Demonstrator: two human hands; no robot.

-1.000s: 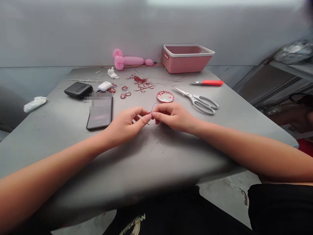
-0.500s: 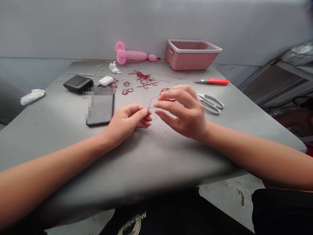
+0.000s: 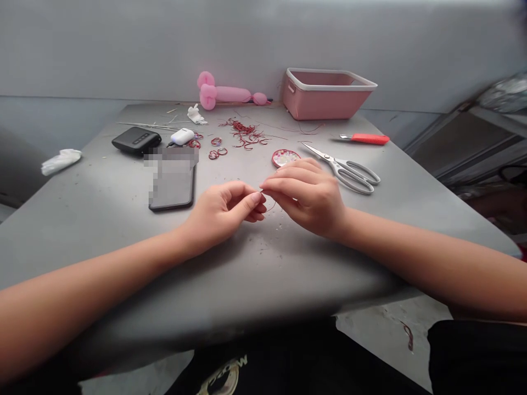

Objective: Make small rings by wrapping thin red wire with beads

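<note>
Scissors [image 3: 332, 162] and beads [image 3: 285, 157] (red cords [image 3: 244, 129] too) mark a craft workspace.

Soft light, a bit dim; dark shadow on table [image 3: 102, 216] under L hand [image 3: 222, 213]; far R blurry, phone [image 3: 175, 189] top blocky.

Left side, near to far: a dark phone [image 3: 173, 189], lying flat, its upper part blurred; a black box [image 3: 136, 141], just beyond it; a white case [image 3: 182, 136], right of the box; thin sticks [image 3: 150, 127], behind both; a crumpled tissue [image 3: 196, 114]. Far left: a white wad [image 3: 61, 162]. Far edge: a pink balloon [image 3: 233, 94], left of a white-rimmed pink bin [image 3: 323, 104]. Far right: a shelf [image 3: 506, 118], off the table [image 3: 102, 219].
</note>
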